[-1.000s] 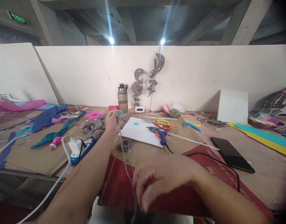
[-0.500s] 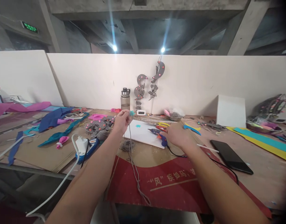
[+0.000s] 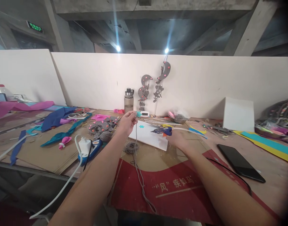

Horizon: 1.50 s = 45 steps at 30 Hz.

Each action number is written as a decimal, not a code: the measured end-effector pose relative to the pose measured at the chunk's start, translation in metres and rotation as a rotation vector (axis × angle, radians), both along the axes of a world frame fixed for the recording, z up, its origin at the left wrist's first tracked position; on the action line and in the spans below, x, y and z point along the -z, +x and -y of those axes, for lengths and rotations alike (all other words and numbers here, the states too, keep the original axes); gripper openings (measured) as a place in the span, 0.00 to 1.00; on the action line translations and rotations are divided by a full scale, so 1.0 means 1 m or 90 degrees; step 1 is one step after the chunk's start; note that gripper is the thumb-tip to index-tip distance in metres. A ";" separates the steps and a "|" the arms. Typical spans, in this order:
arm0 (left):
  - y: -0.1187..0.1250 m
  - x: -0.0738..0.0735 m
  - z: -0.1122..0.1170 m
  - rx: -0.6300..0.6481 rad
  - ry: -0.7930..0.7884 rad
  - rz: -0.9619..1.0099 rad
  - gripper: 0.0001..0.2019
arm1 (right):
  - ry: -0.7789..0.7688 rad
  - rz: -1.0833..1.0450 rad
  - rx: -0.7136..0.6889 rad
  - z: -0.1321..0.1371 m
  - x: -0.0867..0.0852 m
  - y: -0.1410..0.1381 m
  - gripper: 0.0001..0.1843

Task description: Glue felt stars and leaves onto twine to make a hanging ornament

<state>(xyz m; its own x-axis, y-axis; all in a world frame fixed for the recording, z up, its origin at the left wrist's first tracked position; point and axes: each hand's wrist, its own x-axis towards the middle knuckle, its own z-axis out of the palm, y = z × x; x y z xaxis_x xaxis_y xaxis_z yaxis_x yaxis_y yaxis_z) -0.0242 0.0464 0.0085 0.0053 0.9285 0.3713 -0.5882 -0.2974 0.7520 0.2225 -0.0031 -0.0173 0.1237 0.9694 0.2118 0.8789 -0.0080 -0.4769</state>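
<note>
My left hand (image 3: 128, 121) is raised over the table and pinches a small teal shape (image 3: 138, 114) fixed to a grey string (image 3: 137, 163) that trails down to the near edge. My right hand (image 3: 179, 140) grips a blue glue gun (image 3: 163, 131), lifted off the table with its nozzle pointing left toward the teal shape. Below them lies a white board (image 3: 150, 138) with a teal cut-out (image 3: 141, 126) on it. A coil of grey string (image 3: 131, 147) rests beside the board.
A black phone (image 3: 240, 162) lies right. A white plug and blue power strip (image 3: 87, 147) sit left with a white cable. Grey and pink ornaments (image 3: 103, 127), coloured fabric scraps (image 3: 56, 121), a bottle (image 3: 128, 101), scissors, a white box (image 3: 238, 114) and foam sheets (image 3: 266, 141) crowd the table.
My right hand reached forward from the near edge, took hold of the glue gun on the white board and lifted it. My left hand kept holding the teal shape up.
</note>
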 end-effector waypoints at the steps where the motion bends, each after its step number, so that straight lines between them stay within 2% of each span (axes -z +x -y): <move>1: 0.001 0.001 0.000 -0.004 -0.009 -0.011 0.13 | 0.013 -0.030 0.015 0.002 -0.004 0.000 0.14; 3: 0.003 0.003 0.001 -0.023 -0.035 -0.037 0.13 | 0.048 -0.103 0.030 0.007 -0.014 -0.005 0.17; 5: 0.007 0.007 0.002 -0.047 -0.063 -0.059 0.12 | 0.121 -0.224 0.001 0.016 -0.021 -0.014 0.21; 9: 0.014 0.012 0.004 -0.050 -0.092 -0.084 0.12 | 0.178 -0.470 -0.137 0.033 -0.027 -0.037 0.21; 12: 0.017 0.014 0.005 -0.040 -0.097 -0.097 0.13 | 0.193 -0.554 -0.253 0.041 -0.026 -0.048 0.20; 15: 0.021 0.015 0.007 -0.021 -0.085 -0.097 0.12 | 0.198 -0.501 -0.295 0.044 -0.026 -0.049 0.19; 19: 0.026 0.014 0.010 -0.001 -0.089 -0.083 0.13 | 0.216 -0.360 -0.260 0.044 -0.025 -0.046 0.13; 23: 0.029 0.015 0.011 0.000 -0.089 -0.068 0.13 | 0.236 -0.269 -0.239 0.047 -0.026 -0.045 0.12; 31: 0.030 0.013 0.012 -0.016 -0.090 -0.050 0.14 | 0.242 -0.228 -0.234 0.045 -0.024 -0.048 0.17; 45: 0.032 0.013 0.016 -0.041 -0.061 -0.105 0.11 | 0.260 -0.183 -0.224 0.048 -0.026 -0.049 0.14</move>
<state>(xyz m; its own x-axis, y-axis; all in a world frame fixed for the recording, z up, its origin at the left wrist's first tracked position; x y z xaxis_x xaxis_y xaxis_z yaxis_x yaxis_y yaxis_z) 0.0080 0.0306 -0.0042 -0.0016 0.9598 0.2807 -0.4364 -0.2532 0.8634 0.1732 -0.0511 0.0085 -0.0811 0.8097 0.5812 0.6312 0.4930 -0.5988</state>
